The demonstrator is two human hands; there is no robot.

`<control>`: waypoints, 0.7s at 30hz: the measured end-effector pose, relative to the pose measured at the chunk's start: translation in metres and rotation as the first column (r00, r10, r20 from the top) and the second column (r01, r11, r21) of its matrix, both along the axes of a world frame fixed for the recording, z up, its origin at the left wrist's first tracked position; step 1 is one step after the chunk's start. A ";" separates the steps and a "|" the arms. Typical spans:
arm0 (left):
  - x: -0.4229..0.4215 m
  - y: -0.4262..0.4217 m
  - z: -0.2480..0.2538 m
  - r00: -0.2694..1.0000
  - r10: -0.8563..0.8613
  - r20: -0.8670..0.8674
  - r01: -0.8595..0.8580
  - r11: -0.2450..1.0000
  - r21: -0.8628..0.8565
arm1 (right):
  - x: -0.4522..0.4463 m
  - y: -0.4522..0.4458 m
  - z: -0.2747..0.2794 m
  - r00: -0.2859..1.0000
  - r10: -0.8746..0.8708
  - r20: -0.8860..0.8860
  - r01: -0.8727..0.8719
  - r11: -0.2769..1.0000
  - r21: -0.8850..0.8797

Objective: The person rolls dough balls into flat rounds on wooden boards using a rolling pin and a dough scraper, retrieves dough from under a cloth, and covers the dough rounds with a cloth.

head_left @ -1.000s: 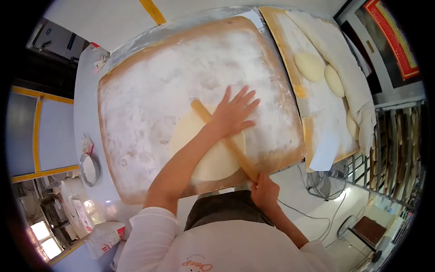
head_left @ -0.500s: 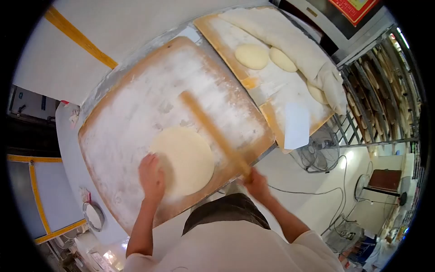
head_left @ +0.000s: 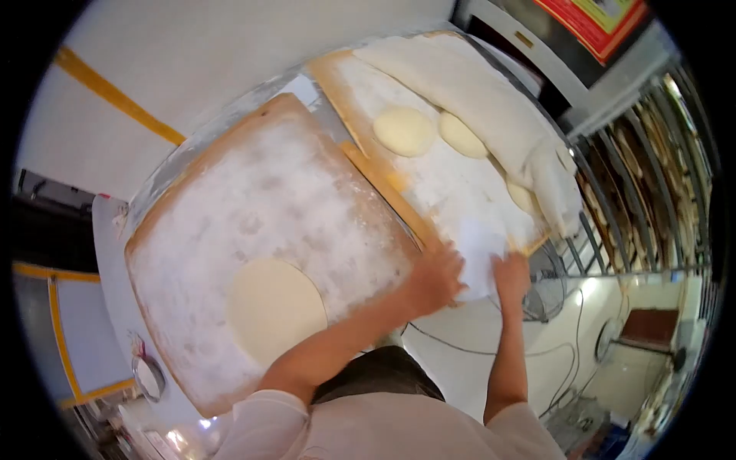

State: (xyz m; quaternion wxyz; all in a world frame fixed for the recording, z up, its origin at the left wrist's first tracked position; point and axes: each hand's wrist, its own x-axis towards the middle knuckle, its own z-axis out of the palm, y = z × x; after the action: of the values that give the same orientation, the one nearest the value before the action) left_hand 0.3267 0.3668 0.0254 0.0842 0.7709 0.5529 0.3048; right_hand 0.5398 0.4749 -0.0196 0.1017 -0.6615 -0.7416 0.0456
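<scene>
A flat white rectangular sheet (head_left: 477,261) lies at the near corner of the right-hand board, between my two hands. My left hand (head_left: 435,277) reaches across my body to its left edge, fingers apart. My right hand (head_left: 511,277) has its fingers curled at the right edge of the sheet. The wooden rolling pin (head_left: 387,192) rests along the gap between the two boards, its near end beside my left hand. A round, flattened piece of dough (head_left: 276,310) lies on the floured left board (head_left: 253,176), partly behind my left forearm.
On the right-hand board (head_left: 337,73) are dough rounds (head_left: 403,131), some partly under a pale cloth (head_left: 460,84). A rack (head_left: 640,165) with trays stands at right. A floor fan (head_left: 544,284) and cables lie below. A small round container (head_left: 148,378) sits at lower left.
The rolling pin has gone from my right hand to the gap between the boards. My left hand has left the dough and crossed right; my right hand has moved to the white sheet.
</scene>
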 end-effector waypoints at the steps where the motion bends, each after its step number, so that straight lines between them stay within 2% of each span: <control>1: 0.018 0.007 -0.011 0.995 -0.025 -0.102 0.021 0.999 -0.039 | 0.012 0.004 0.005 0.998 -0.053 0.045 0.061 0.977 -0.204; 2: 0.031 0.009 -0.022 0.979 -0.049 -0.198 0.031 0.995 -0.095 | 0.027 0.005 -0.008 0.989 -0.045 -0.140 0.011 0.973 -0.231; 3: 0.040 0.010 -0.027 0.962 -0.035 -0.271 0.001 0.993 -0.122 | 0.042 0.008 -0.039 0.906 -0.198 -0.374 0.059 0.934 -0.351; 5: 0.052 0.009 -0.032 0.915 -0.042 -0.402 -0.034 0.983 -0.179 | 0.041 -0.002 -0.029 0.780 -0.374 -0.502 0.066 0.847 -0.527; 6: 0.052 0.008 -0.033 0.916 -0.002 -0.401 -0.060 0.988 -0.143 | 0.039 -0.004 -0.015 0.696 -0.474 -0.539 0.069 0.791 -0.608; 8: 0.050 0.007 -0.031 0.915 0.063 -0.399 -0.093 0.994 -0.058 | 0.025 -0.014 0.021 0.633 -0.499 -0.592 -0.067 0.727 -0.684; 9: 0.044 0.006 -0.027 0.948 0.033 -0.315 -0.061 0.995 -0.079 | 0.021 -0.017 0.029 0.595 -0.518 -0.615 -0.133 0.691 -0.710; 11: 0.013 -0.003 -0.012 0.991 -0.021 -0.133 0.008 0.995 -0.097 | 0.059 -0.015 -0.004 0.354 -0.452 -0.819 -0.162 0.833 -0.529; 12: -0.016 -0.012 0.033 0.991 0.074 -0.116 -0.109 0.935 -0.336 | 0.072 -0.013 -0.016 0.219 -0.397 -0.891 -0.150 0.889 -0.433; 13: -0.053 -0.031 0.077 0.978 0.169 -0.121 -0.208 0.805 -0.555 | 0.078 -0.010 0.010 0.202 -0.422 -0.884 -0.235 0.855 -0.462; 14: -0.090 -0.082 0.037 0.877 0.450 -0.167 -0.476 0.772 -0.422 | 0.074 -0.011 0.027 0.070 -0.448 -0.891 -0.275 0.850 -0.449; 15: -0.127 -0.134 -0.003 0.706 0.698 -0.122 -0.697 0.653 -0.295 | 0.063 -0.014 0.040 0.061 -0.434 -0.899 -0.317 0.846 -0.430; 16: -0.158 -0.183 -0.013 0.441 0.866 0.238 -0.832 0.493 -0.254 | 0.045 -0.021 0.050 0.053 -0.420 -0.906 -0.354 0.841 -0.410; 17: -0.184 -0.215 0.007 0.244 0.965 0.101 -0.935 0.261 -0.240 | 0.024 -0.031 0.048 0.128 -0.391 -0.912 -0.395 0.823 -0.408; 18: -0.217 -0.265 -0.012 0.218 0.975 -0.033 -0.972 0.214 -0.095 | -0.003 -0.042 0.048 0.202 -0.354 -0.913 -0.433 0.804 -0.408; 19: -0.229 -0.290 -0.008 0.075 0.994 -0.084 -0.973 0.055 -0.223 | -0.041 -0.055 0.064 0.355 -0.312 -0.881 -0.529 0.710 -0.464; 20: -0.235 -0.305 -0.003 -0.063 0.986 -0.154 -0.934 -0.113 -0.339 | -0.074 -0.070 0.057 0.375 -0.332 -0.866 -0.596 0.629 -0.499; 21: -0.237 -0.311 -0.001 -0.115 0.992 -0.049 -0.851 -0.124 -0.510 | -0.109 -0.088 0.055 0.349 -0.328 -0.878 -0.639 0.602 -0.479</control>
State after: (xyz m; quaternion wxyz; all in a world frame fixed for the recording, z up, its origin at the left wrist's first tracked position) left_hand 0.0899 0.0562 0.0245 0.0825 0.0183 0.9539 0.2880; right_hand 0.4307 0.3870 0.0350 0.1953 -0.3977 -0.5148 0.7339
